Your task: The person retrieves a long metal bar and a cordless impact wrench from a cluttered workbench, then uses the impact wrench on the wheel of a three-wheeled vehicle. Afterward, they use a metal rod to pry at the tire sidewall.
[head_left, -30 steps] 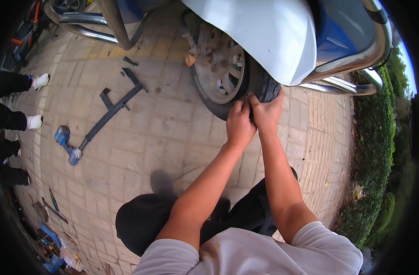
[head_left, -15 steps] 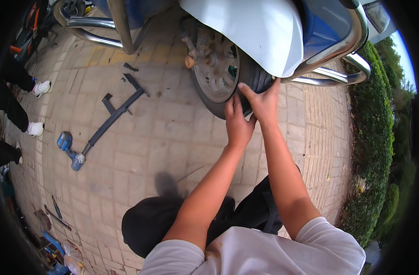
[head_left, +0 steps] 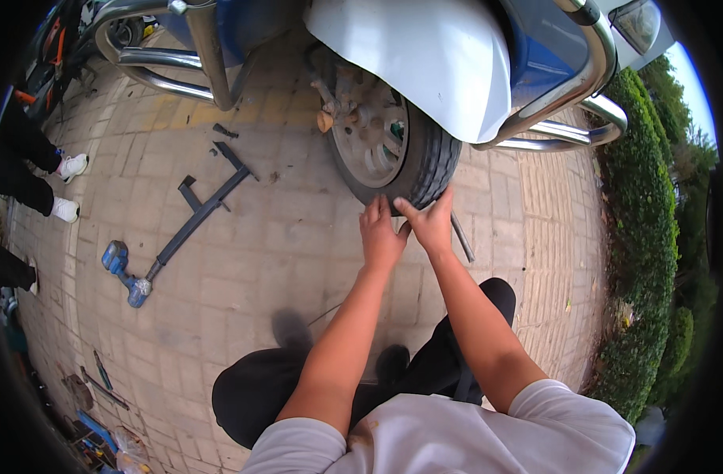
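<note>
A wheel with a black treaded tire (head_left: 436, 158) and a dusty pale rim (head_left: 369, 146) stands under the white fender (head_left: 417, 59) of a blue and white vehicle. My left hand (head_left: 383, 235) grips the tire's near lower edge, its fingers against the sidewall beside the rim. On the tread side, my right hand (head_left: 429, 227) holds the same edge, thumb toward my left hand. Both palms and some fingertips are hidden. Just right of my right hand, a thin metal rod (head_left: 463, 238) slants over the paving, its far end hidden behind the hand and tire.
Left on the paving lie a blue cordless power tool (head_left: 127, 275) and a dark metal bar with crosspieces (head_left: 199, 217), end to end. Chrome guard bars (head_left: 567, 133) flank the fender. A hedge (head_left: 642, 237) lines the right. Another person's white shoes (head_left: 66, 209) stand at left; hand tools (head_left: 105, 387) lie lower left.
Both hands have slid down the tire toward me, and the right hand has come off its upper tread. More tread shows, and the rod beside my right hand has come into view.
</note>
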`<move>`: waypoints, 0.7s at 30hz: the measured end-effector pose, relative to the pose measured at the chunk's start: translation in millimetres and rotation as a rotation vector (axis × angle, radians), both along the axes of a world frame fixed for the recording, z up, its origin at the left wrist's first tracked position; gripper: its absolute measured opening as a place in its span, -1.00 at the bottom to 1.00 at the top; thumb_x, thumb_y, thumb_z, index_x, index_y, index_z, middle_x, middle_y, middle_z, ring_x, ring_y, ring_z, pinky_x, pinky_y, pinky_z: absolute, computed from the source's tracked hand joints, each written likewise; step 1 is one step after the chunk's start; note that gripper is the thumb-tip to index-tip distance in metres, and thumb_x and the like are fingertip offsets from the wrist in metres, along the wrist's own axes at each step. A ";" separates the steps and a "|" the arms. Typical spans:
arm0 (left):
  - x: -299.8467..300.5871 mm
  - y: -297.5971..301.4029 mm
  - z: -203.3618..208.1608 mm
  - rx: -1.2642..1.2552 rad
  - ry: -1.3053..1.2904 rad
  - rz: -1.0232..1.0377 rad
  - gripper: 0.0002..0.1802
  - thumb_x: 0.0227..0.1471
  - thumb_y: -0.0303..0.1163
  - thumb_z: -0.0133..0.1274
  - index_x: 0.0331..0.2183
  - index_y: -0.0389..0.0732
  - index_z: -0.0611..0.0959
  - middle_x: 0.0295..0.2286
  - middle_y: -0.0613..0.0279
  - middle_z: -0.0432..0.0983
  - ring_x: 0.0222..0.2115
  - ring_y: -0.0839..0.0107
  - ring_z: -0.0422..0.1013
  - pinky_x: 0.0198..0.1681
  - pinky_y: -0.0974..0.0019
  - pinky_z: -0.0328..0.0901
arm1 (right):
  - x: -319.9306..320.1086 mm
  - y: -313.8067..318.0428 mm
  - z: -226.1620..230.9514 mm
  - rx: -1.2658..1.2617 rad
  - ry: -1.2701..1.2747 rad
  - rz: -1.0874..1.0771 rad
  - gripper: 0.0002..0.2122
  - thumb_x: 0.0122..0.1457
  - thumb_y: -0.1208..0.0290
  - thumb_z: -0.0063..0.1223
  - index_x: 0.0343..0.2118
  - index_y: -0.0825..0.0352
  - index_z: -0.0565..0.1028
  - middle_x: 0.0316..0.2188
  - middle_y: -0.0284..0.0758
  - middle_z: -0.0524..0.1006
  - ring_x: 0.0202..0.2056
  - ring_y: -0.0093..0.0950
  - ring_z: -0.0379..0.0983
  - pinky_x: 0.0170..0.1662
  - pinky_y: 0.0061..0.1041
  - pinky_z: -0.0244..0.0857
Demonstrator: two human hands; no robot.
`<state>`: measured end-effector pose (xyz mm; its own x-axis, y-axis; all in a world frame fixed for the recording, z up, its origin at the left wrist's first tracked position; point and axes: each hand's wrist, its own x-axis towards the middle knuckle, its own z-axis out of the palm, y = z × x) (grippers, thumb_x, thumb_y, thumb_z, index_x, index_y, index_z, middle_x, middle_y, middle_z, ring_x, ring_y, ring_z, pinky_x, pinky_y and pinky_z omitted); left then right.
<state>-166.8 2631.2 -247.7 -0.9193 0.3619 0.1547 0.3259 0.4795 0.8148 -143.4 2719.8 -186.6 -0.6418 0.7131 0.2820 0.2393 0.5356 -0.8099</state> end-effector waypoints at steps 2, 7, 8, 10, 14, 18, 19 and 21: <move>-0.4 -4.5 8.9 0.181 0.137 0.055 -0.21 -0.24 -0.35 0.24 0.05 -0.39 0.33 0.02 -0.11 0.25 0.04 -0.06 0.16 0.11 0.00 0.06 | 4.3 -5.2 10.9 0.018 -0.102 -0.010 -0.06 -0.27 0.19 0.43 0.06 0.68 0.08 0.04 0.26 0.16 0.09 -0.01 0.17 0.13 -0.27 0.08; -8.5 18.3 51.3 0.216 0.260 0.083 -0.25 -0.28 -0.37 0.19 0.02 -0.33 0.36 -0.03 -0.01 0.29 0.02 0.00 0.17 0.09 -0.01 0.03 | -34.6 25.7 68.1 0.214 0.277 0.133 -0.16 -0.27 0.24 0.43 -0.03 0.69 0.16 -0.08 0.17 0.32 -0.03 -0.07 0.30 0.04 -0.26 0.16; -7.6 23.5 57.9 0.186 0.283 0.123 -0.25 -0.32 -0.39 0.17 0.03 -0.28 0.38 -0.09 0.07 0.32 -0.01 0.04 0.18 0.03 -0.05 0.04 | -42.5 27.2 73.7 0.164 0.262 0.077 -0.24 -0.28 0.28 0.41 -0.08 0.65 0.22 -0.16 0.10 0.40 -0.12 -0.11 0.36 -0.02 -0.28 0.21; -4.5 28.2 63.2 0.126 0.112 0.150 -0.25 -0.33 -0.39 0.16 0.03 -0.25 0.39 -0.10 0.11 0.33 -0.02 0.05 0.18 -0.02 -0.06 0.05 | -49.1 27.5 77.7 0.049 0.095 0.032 -0.27 -0.28 0.30 0.40 -0.10 0.63 0.24 -0.18 0.08 0.42 -0.16 -0.12 0.39 -0.06 -0.30 0.25; -0.4 38.0 48.1 0.109 0.013 0.093 -0.25 -0.36 -0.45 0.12 0.02 -0.25 0.40 -0.08 0.17 0.33 -0.03 0.11 0.20 -0.08 -0.04 0.03 | -43.8 30.0 61.1 0.049 -0.020 -0.066 -0.35 -0.23 0.28 0.31 -0.10 0.55 0.27 -0.31 0.06 0.49 -0.25 -0.05 0.45 -0.17 -0.26 0.31; 1.6 57.2 26.1 0.154 0.056 0.099 -0.27 -0.38 -0.46 0.10 0.01 -0.23 0.44 -0.08 0.24 0.35 -0.05 0.17 0.22 -0.10 0.00 0.03 | -37.5 44.4 34.9 0.097 -0.096 -0.170 -0.41 -0.19 0.24 0.26 -0.13 0.48 0.28 -0.39 0.05 0.51 -0.32 0.03 0.45 -0.24 -0.21 0.32; 3.4 54.4 21.1 0.101 0.001 0.078 -0.28 -0.38 -0.46 0.10 0.00 -0.21 0.45 -0.07 0.25 0.36 -0.04 0.18 0.22 -0.10 0.01 0.03 | -34.4 43.4 27.4 0.167 -0.034 -0.153 -0.41 -0.19 0.24 0.26 -0.13 0.48 0.28 -0.40 0.05 0.51 -0.33 0.04 0.45 -0.25 -0.21 0.32; -2.5 35.4 12.6 0.042 0.001 0.051 -0.30 -0.38 -0.46 0.10 -0.02 -0.18 0.48 -0.07 0.28 0.37 -0.04 0.20 0.23 -0.09 0.02 0.02 | -23.9 30.1 12.1 0.093 0.035 -0.112 -0.32 -0.20 0.20 0.32 -0.08 0.53 0.26 -0.27 0.11 0.46 -0.21 -0.02 0.42 -0.14 -0.24 0.29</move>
